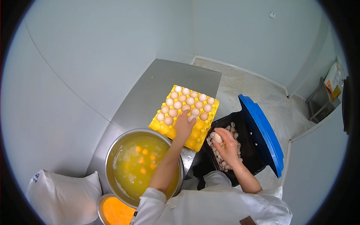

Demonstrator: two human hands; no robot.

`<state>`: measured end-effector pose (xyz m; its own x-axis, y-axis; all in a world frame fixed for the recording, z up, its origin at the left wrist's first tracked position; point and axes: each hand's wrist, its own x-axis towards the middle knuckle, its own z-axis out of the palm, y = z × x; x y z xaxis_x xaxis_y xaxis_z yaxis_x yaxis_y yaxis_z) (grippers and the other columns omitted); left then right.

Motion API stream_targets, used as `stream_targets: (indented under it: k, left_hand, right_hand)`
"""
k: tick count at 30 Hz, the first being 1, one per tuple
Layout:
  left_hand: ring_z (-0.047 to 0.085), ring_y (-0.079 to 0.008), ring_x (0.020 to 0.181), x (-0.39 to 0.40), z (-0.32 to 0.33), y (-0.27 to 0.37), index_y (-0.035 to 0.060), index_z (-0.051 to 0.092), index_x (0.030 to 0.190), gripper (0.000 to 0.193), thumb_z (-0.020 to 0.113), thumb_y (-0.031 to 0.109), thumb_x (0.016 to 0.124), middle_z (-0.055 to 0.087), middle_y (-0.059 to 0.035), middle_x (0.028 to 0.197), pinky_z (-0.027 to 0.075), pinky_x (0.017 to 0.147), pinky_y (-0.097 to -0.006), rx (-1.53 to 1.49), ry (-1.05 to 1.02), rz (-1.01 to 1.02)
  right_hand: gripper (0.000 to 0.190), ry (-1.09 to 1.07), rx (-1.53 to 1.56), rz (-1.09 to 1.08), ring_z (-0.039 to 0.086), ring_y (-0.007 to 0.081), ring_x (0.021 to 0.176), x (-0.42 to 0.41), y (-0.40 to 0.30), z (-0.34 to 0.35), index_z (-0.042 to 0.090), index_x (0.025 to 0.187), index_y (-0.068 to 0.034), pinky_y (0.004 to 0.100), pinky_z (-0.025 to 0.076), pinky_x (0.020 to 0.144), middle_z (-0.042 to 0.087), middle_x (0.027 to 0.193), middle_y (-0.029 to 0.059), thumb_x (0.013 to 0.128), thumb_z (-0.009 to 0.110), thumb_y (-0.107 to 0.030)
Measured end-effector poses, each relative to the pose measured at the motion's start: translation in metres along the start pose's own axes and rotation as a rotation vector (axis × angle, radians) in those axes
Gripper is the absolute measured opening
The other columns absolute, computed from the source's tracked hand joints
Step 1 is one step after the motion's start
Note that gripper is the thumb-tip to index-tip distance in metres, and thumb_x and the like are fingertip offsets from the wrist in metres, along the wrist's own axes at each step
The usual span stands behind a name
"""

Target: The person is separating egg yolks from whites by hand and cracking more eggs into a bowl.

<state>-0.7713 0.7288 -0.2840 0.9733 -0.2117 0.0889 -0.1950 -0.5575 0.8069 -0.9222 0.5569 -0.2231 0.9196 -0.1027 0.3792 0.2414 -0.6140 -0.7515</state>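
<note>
My left hand (184, 126) reaches over a yellow egg tray (171, 132), its thumb and fingers around an egg (191, 118) in one of the cups. Several rows of pale brown and whitish eggs (190, 101) fill the far part of the tray; bare cups show along the near side. Over an open bin, my right hand (228, 144) grips an eggshell (217, 137), whose far side is partly hidden by the fingers. Left of the tray, a large steel bowl (108, 168) holds clear yellowish egg white with several orange yolks (141, 160) in it. My left forearm crosses above this bowl.
The black-lined bin (251, 152) with broken shells (225, 164) stands right of the metal table (140, 92), its blue lid (264, 132) tilted open. A smaller bowl of orange yolk (116, 212) and a white plastic sack (66, 197) sit near left. Walls (98, 56) border the table.
</note>
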Motion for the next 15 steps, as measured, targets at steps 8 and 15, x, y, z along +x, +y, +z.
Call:
stream_targets:
  k: [8,15]
  left_hand:
    - [0.061,-0.0172,0.108,-0.091,-0.072,0.040,0.0009,0.050,0.136,0.039,0.052,0.020,0.102,0.058,-0.0107,0.125,0.051,0.093,-0.0295,-1.113,-0.001,-0.300]
    - [0.062,-0.0169,0.106,-0.149,-0.127,0.010,0.0046,0.054,0.128,0.031,0.053,0.019,0.101,0.061,-0.0112,0.117,0.054,0.090,-0.0295,-0.964,0.191,-0.353]
  right_hand:
    - [0.041,-0.014,0.219,-0.434,0.059,0.0331,0.119,0.039,-0.054,0.058,0.062,0.115,0.001,0.0391,0.048,0.099,0.061,0.123,0.0192,0.076,0.073,0.005]
    - [0.051,-0.433,0.548,0.073,0.063,0.0232,0.093,0.041,-0.059,0.114,0.057,0.124,-0.005,0.0323,0.051,0.083,0.063,0.101,0.0115,0.077,0.073,-0.014]
